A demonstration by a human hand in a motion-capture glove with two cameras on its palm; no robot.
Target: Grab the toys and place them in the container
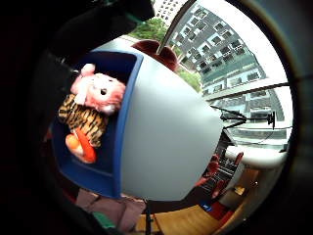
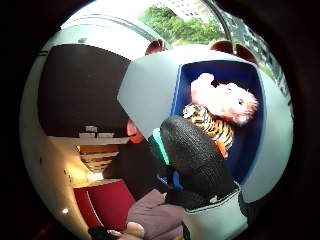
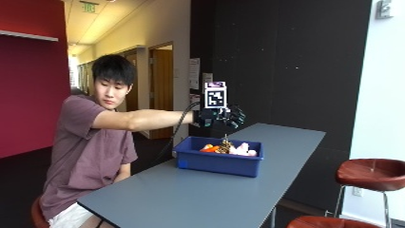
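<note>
Above the blue container (image 3: pixel 218 164) my gloved right hand (image 3: pixel 221 117) hovers with its fingers spread and nothing in them. The container stands on the grey table (image 3: pixel 190 194) in front of the seated person. Inside lie a pink plush toy (image 3: pixel 244 150), a tiger-striped plush (image 3: pixel 225 144) and an orange toy (image 3: pixel 208 148). From the palm, the pink plush (image 1: pixel 100 93) rests partly over the tiger plush (image 1: pixel 85 122), with the orange toy (image 1: pixel 80 146) beside them against the container's wall (image 1: pixel 124 107). A black gloved finger (image 2: pixel 195 155) stretches out over the container's rim, close to the tiger plush (image 2: pixel 212 125).
The long grey table runs away toward the far wall. Two brown stools (image 3: pixel 373 173) stand on its right side. A dark wall lies behind the table, and the person's other arm is down out of sight.
</note>
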